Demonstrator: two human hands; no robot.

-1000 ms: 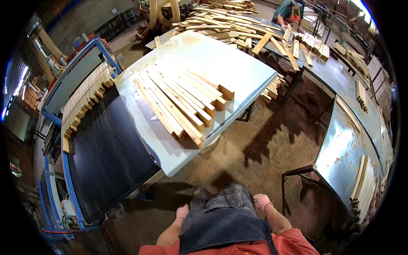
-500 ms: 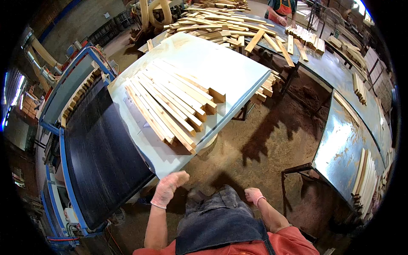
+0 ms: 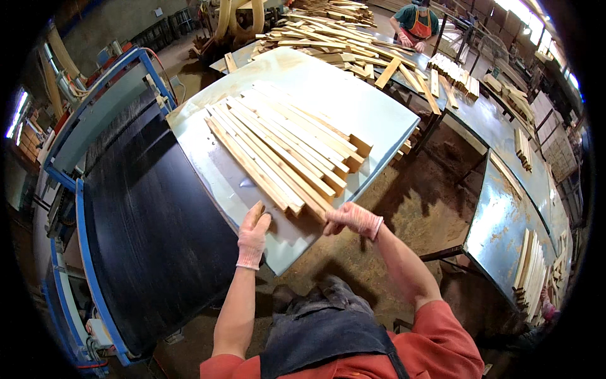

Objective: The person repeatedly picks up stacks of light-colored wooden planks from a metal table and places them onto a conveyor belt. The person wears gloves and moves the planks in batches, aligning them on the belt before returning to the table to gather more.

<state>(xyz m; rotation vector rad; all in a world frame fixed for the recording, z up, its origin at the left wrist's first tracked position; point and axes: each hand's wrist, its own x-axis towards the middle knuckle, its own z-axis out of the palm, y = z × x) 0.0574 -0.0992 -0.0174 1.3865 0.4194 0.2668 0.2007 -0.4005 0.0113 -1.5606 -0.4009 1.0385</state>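
A fanned row of pale wooden strips (image 3: 287, 148) lies on the white tabletop (image 3: 385, 117) in front of me. My right hand (image 3: 355, 219), in a pinkish work glove, is closed at the near end of one wooden strip (image 3: 302, 185); its fingertips are partly hidden. To the left, my gloved left hand (image 3: 252, 235) is over the table's near corner, thumb and fingers apart, holding nothing. It is close to the near ends of the strips but apart from them.
A blue-framed machine with a wide black belt (image 3: 151, 221) adjoins the table's left side. A large heap of wood strips (image 3: 341, 44) lies beyond it. Metal tables (image 3: 505, 208) with stacked strips stand at right. A co-worker (image 3: 418, 28) in an orange apron stands far back.
Both hands have risen to the table's near edge; the right has reached a strip's end. The row of strips at the machine's far opening no longer shows. The view has shifted slightly.
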